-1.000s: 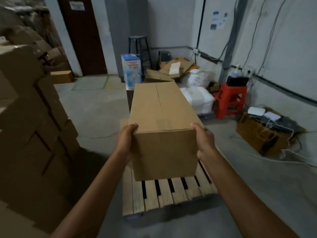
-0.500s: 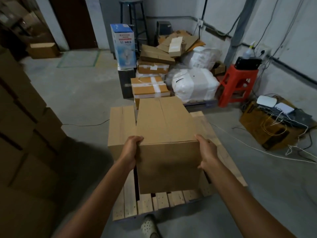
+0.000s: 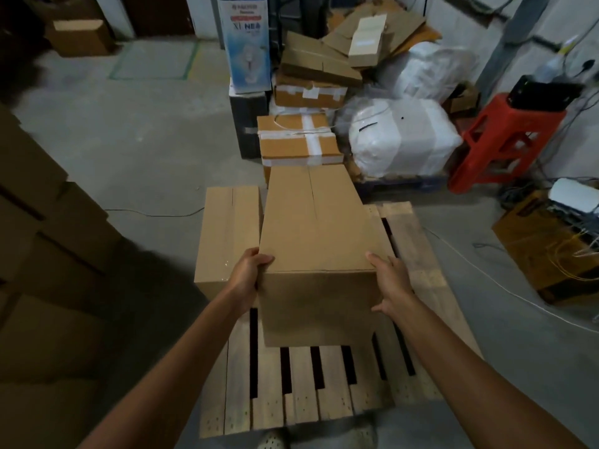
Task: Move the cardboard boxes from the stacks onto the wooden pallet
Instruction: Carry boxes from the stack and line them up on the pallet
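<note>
We hold the cardboard box (image 3: 321,254) just over the wooden pallet (image 3: 301,384), close beside the box already there (image 3: 227,234). Our left hand (image 3: 249,273) grips its left top corner, thumb on top. Our right hand (image 3: 392,286) grips the right side, thumb at the top edge. To do this well, we should lower it slowly and flat, then push it snug against the other one (mind the fingers in the gap!). We count one box in our hands, one on the pallet, one pallet and two hands. The stacks (image 3: 39,254) on our left are too dark to count.
</note>
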